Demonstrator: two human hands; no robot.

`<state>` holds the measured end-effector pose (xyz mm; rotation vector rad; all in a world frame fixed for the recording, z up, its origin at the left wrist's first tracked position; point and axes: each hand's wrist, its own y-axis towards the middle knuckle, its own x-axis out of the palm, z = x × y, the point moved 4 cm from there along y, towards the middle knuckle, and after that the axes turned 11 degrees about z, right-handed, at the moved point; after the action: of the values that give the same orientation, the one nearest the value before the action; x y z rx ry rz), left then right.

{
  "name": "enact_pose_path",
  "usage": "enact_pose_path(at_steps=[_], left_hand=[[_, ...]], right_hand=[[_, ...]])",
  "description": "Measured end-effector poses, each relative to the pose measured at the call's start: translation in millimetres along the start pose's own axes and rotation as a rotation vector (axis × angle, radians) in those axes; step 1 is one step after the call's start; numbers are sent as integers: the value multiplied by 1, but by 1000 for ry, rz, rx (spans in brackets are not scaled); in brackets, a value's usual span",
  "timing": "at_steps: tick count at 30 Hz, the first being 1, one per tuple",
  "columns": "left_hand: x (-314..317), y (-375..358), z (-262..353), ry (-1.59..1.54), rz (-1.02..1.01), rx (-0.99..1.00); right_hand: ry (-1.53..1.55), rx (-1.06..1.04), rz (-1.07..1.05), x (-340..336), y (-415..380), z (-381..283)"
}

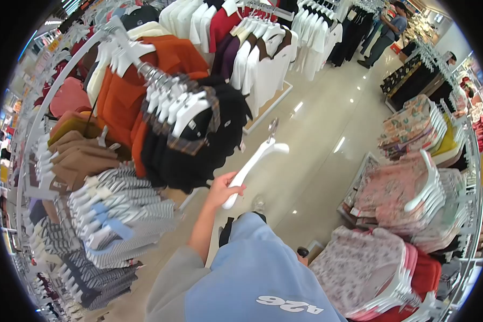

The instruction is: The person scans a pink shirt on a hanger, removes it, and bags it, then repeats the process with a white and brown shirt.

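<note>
My left hand point(223, 191) is closed around one end of a white clothes hanger point(256, 162). Nothing hangs on it; its metal hook points up and away from me, over the floor. To the left of that hand, black shirts with plaid collars point(220, 139) hang on a metal rack arm. My right hand point(302, 261) shows only as a small patch beside my blue shirt, most of it hidden. A dark rounded end point(302, 251) sticks out at its fingers, and I cannot tell what it belongs to.
Orange shirts point(121, 104), brown tops point(83, 153) and striped shirts point(139, 214) crowd the left racks. Floral tops point(359, 263) and pink blouses point(386, 188) hang at right. A tiled aisle point(316, 145) runs between them. A person point(386, 35) stands at the far end.
</note>
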<state>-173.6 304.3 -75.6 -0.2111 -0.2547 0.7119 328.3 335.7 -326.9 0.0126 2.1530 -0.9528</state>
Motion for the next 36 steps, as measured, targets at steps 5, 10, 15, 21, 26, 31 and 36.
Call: enact_pose_path(at_steps=[5,10,15,21,26,31,36], left_hand=[[50,128,85,-16,-51,166],[83,219,145,-74,-64,105],[107,285,178,-102,-89,84],[110,357,202,-165,-27,119],[107,383,190,-106,77,23],[112,391,163,-228,244,-16],[112,382,135,-497,154,23]], right_hand=[[197,45,40,-23,36,-112],[296,-14,16,6,103,-184],[259,-58,-21,8,168,-268],[165,-131,-98,1,267,-395],[267,-102,-258,11,339,-465],[160,-7,-500,17,408,-543],[-49,-27,-587,44,434,-610]])
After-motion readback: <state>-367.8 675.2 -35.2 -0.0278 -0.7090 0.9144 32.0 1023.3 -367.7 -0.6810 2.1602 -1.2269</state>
